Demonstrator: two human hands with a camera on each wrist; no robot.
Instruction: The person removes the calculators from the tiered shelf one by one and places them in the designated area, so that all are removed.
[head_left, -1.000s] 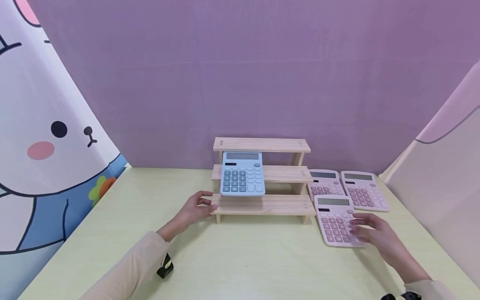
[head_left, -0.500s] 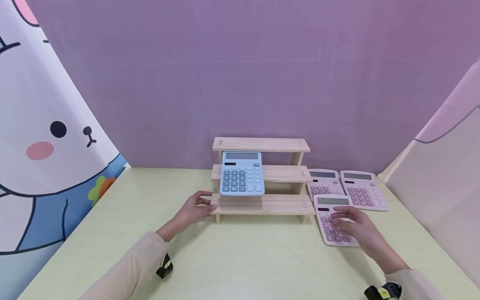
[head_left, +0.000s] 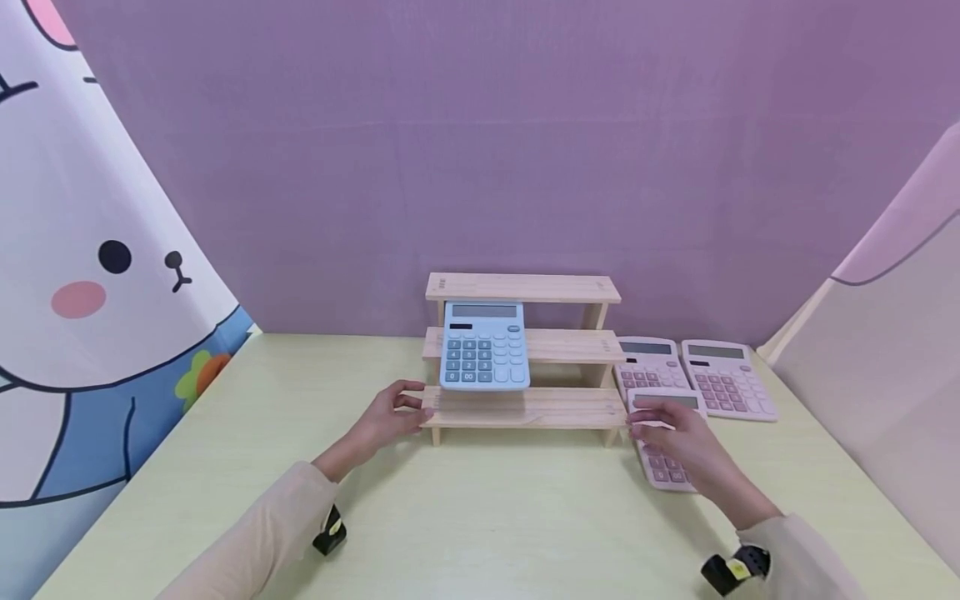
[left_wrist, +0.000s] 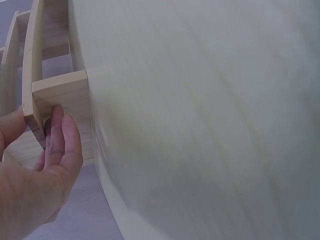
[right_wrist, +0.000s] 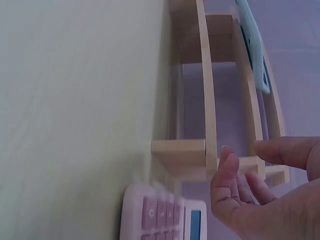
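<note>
A three-step wooden display stand (head_left: 570, 406) stands on the table, and a light blue calculator (head_left: 485, 346) leans across its upper steps. My left hand (head_left: 384, 423) pinches the left end of the bottom step; the left wrist view shows the thumb above the board and fingers (left_wrist: 70, 140) below it. My right hand (head_left: 682, 446) is at the right end of that step, thumb and fingers apart around the board's corner in the right wrist view. Underneath that hand lies a pink calculator (head_left: 663, 471), partly covered by it.
Two more pink calculators (head_left: 651, 367) lie behind the front one, right of the stand. A purple backdrop (head_left: 525, 167) rises behind the table (head_left: 495, 517). Printed panels flank both sides, the left one with a cartoon animal (head_left: 112, 333).
My right hand has moved left, from the right edge of the front pink calculator over to the stand's right end. The left hand stays at the left end; stand and calculators have not moved.
</note>
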